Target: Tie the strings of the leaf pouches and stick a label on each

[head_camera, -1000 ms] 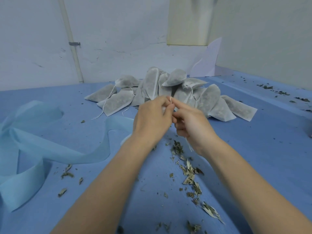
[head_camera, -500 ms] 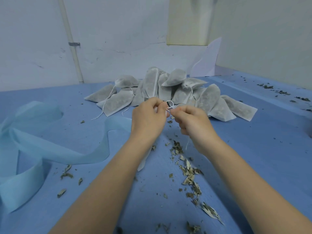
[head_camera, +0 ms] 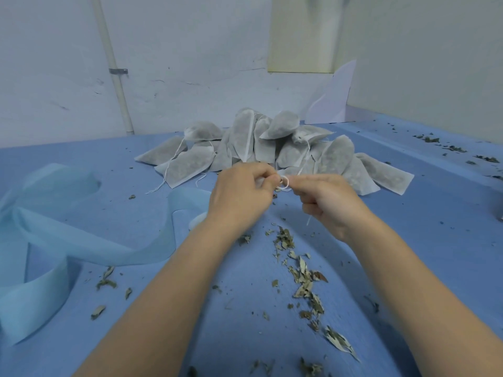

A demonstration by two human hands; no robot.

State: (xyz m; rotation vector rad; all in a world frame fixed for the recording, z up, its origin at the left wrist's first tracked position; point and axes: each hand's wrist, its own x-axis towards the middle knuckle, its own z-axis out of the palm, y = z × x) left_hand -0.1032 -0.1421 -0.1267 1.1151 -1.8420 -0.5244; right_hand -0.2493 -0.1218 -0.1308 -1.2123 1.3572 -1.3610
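Since half a second ago the two hands have drawn slightly apart, and the small loop of thin white string (head_camera: pixel 284 183) between them now shows more clearly; a second ago the fingertips were pressed together over it. From the head camera, the left hand (head_camera: pixel 241 194) sits just at 9 o'clock of the loop, fingers curled, thumb and forefinger pinching one end of the string. The right hand (head_camera: pixel 330 202) sits at 3 o'clock of the loop, fingers likewise curled and pinching the other end, with a short white tail of string hanging below its palm. Whether the pouch being tied lies under the left hand cannot be told; only a pale edge shows beside the left wrist. At 12 o'clock from the hands, touching the far side of the loop in this view, lies the heap of grey-white fabric leaf pouches (head_camera: pixel 272 148), several with loose strings trailing onto the blue cloth-covered table (head_camera: pixel 435 240). At 9 o'clock from the hands a long, curling strip of pale blue non-woven fabric (head_camera: pixel 81 240) winds across the table. At 6 o'clock, between the forearms, dried grey-green leaf fragments (head_camera: pixel 302 278) are scattered in a line. Behind the heap stands a white wall with a white pipe (head_camera: pixel 117 85).
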